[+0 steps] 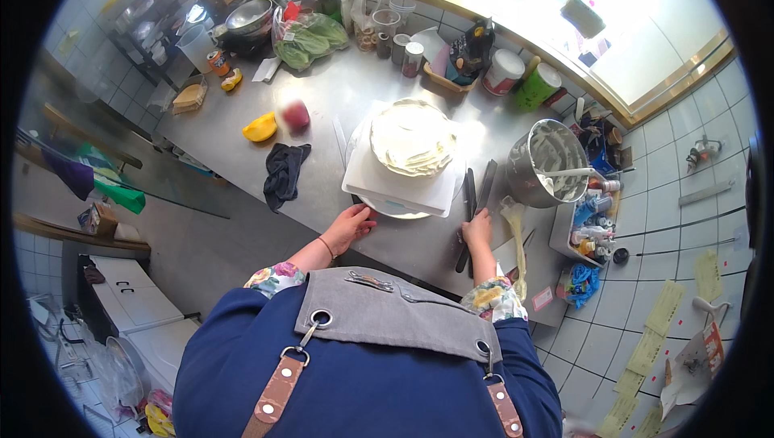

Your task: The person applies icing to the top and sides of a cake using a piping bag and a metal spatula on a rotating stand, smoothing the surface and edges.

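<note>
A round cake (413, 138) coated in pale cream, its top in uneven swirls, sits on a white square board (439, 196). Beneath the board, the rim of a round turntable (395, 211) shows at the front. My left hand (350, 228) is at that rim, its fingers curled against the edge. Right of the cake, two long dark spatulas (486, 184) lie nearly side by side, and my right hand (477, 232) is closed around the handle end of one. Part of its grip is hidden. A steel pot (547, 166) smeared with cream stands farther right, a white-handled tool resting in it.
A dark cloth (285, 176), a yellow fruit (260, 127) and a red fruit (295, 115) lie left of the cake. Bagged greens (310, 41), jars and a white can (503, 71) line the back. A bin of bottles (592, 216) stands beyond the pot.
</note>
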{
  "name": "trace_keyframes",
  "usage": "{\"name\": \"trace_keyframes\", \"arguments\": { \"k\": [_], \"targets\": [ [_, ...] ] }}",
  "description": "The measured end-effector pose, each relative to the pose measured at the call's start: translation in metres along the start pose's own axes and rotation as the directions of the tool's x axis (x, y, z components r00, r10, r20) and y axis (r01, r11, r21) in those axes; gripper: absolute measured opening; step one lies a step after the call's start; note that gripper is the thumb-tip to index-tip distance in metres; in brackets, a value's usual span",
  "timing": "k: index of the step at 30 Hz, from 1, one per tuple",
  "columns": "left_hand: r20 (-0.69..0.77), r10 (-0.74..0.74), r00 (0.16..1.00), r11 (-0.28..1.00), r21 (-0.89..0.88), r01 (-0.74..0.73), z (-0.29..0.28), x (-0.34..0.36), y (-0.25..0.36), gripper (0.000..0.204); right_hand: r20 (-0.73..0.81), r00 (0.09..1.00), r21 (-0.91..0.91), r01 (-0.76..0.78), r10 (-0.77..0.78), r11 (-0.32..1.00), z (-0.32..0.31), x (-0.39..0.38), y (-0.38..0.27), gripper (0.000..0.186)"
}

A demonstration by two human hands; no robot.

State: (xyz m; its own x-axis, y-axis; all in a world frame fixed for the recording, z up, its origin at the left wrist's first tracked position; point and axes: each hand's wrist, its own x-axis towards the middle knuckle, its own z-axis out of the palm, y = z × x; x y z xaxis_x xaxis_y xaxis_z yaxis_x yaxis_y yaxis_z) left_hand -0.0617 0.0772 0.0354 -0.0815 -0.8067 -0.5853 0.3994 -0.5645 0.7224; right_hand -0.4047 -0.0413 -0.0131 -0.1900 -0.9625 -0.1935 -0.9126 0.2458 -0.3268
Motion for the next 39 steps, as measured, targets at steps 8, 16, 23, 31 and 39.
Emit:
{"name": "trace_keyframes", "arguments": {
  "k": [8, 16, 23, 31, 39],
  "targets": [
    [0.011, 0.095, 0.995, 0.956, -0.282, -0.088, -0.008, -0.011, 0.015, 0.039, -0.02, 0.979, -0.026, 0.2, -0.201, 0.979, 0.005, 0.011, 0.06, 0.053],
    [-0.07, 0.065, 0.995, 0.969, -0.232, -0.079, -0.001, 0.015, 0.014, 0.037, -0.224, 0.962, 0.321, 0.224, -0.156, 0.92, -0.066, -0.027, 0.026, 0.047],
    [-0.28, 0.131, 0.951, 0.989, -0.03, -0.145, -0.017, 0.063, 0.023, 0.034, -0.405, 0.88, 0.265, 0.372, -0.247, 0.89, -0.194, -0.114, -0.026, 0.033],
    [-0.193, 0.418, 0.888, 0.812, 0.516, -0.271, -0.092, 0.193, 0.109, 0.045, -0.549, 0.718, -0.192, 0.39, -0.428, 0.901, -0.241, -0.171, -0.067, 0.041],
    [-0.178, 0.358, 0.916, 0.818, 0.532, -0.216, -0.074, 0.165, 0.124, 0.047, -0.345, 0.872, 0.173, 0.424, -0.348, 0.889, -0.181, -0.147, -0.059, 0.033]
  ]
}}
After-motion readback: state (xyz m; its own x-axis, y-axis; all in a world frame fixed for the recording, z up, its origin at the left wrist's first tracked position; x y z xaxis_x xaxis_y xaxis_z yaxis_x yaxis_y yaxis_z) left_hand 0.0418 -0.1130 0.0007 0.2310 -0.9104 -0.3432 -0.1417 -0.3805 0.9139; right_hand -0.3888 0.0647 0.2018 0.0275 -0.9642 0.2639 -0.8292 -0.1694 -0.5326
